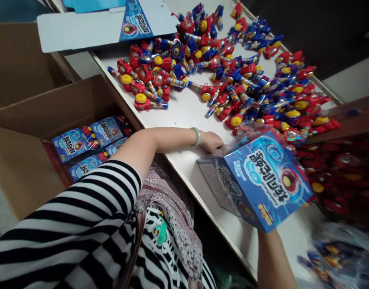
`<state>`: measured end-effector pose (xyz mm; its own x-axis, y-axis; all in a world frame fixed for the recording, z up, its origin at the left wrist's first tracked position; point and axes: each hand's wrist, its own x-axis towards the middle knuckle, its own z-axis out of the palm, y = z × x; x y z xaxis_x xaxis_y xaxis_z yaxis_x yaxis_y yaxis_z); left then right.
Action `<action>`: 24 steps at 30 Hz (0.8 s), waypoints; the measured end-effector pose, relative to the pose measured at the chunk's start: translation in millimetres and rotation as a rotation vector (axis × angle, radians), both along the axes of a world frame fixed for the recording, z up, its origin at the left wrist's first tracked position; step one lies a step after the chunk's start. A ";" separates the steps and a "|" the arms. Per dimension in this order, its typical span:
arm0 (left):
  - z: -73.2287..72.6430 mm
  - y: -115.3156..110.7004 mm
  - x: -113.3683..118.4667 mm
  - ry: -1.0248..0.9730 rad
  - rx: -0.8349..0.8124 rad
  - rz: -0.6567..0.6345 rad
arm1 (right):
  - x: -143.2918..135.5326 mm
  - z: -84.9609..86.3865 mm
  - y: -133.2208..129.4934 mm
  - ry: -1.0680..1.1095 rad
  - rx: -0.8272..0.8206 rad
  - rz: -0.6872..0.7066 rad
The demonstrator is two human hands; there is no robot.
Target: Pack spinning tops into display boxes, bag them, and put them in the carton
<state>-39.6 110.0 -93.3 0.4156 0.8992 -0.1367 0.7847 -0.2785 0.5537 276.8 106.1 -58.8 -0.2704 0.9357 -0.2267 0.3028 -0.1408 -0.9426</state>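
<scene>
A blue printed display box (268,176) is tilted over the white table, with clear plastic wrap (232,146) around its upper left side. My left hand (213,142), with a pale bangle at the wrist, is closed on the plastic wrap at the box's left edge. My right hand is mostly hidden behind the box; its wrist (266,237) shows at the lower corner, and the hand supports the box from that side. Just beyond the box lie many red and blue toys (238,92) with yellow discs and clear tubes.
To my left stands an open carton (37,148) with several wrapped blue boxes (73,144) inside. A white cardboard sheet (82,32) lies at the table's far left. More red toys (347,172) fill a dark container at right. A plastic bag (347,257) of toys lies lower right.
</scene>
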 end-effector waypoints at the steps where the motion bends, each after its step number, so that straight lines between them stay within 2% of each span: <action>1: 0.5 3.9 1.4 0.012 0.014 -0.022 | -3.5 1.6 2.4 0.026 -0.037 -0.068; 5: 1.9 13.7 0.6 -0.044 0.010 -0.044 | -11.3 4.7 17.4 0.104 -0.093 -0.249; 6: 2.7 14.0 -5.7 -0.074 -0.004 -0.029 | -8.1 6.1 18.1 0.072 -0.079 -0.273; 8: 5.3 10.3 -28.9 -0.123 -0.024 0.040 | 9.0 12.0 6.8 -0.148 0.014 -0.291; 10: 8.6 -1.2 -61.5 -0.152 -0.052 0.157 | 37.6 22.2 -26.3 -0.500 0.172 -0.299; 12: 11.6 -20.5 -89.2 -0.202 -0.144 0.230 | 63.7 33.9 -76.5 -0.666 0.309 -0.408; 14: 14.1 -42.7 -97.1 -0.321 -0.258 0.134 | 68.8 40.9 -127.1 -0.710 0.495 -0.435; 15: 15.3 -52.8 -91.7 -0.412 -0.306 0.036 | 59.9 41.0 -146.5 -0.647 0.487 -0.319; 16: 16.4 -61.5 -81.1 -0.504 -0.343 -0.064 | 43.9 38.4 -159.3 -0.583 0.426 -0.119; 18: 17.6 -73.0 -51.9 -0.634 -0.405 -0.194 | 0.0 26.6 -163.8 -0.481 0.219 0.369; 19: 17.4 -75.9 -37.9 -0.657 -0.435 -0.215 | -21.4 19.0 -157.0 -0.444 0.136 0.507; 21: 14.8 -77.4 -20.6 -0.656 -0.465 -0.223 | -48.3 4.9 -135.7 -0.381 0.049 0.527; 22: 12.4 -76.8 -19.0 -0.654 -0.459 -0.226 | -50.3 -0.3 -125.6 -0.362 0.009 0.501; 24: 5.4 -75.0 -28.7 -0.653 -0.438 -0.190 | -31.2 -6.2 -113.5 -0.357 -0.069 0.450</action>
<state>-68.3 35.1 -87.9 0.6735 0.7264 -0.1371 0.2267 -0.0265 0.9736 245.5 -7.4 -65.0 -0.5339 0.7259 -0.4336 0.6445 0.0174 -0.7644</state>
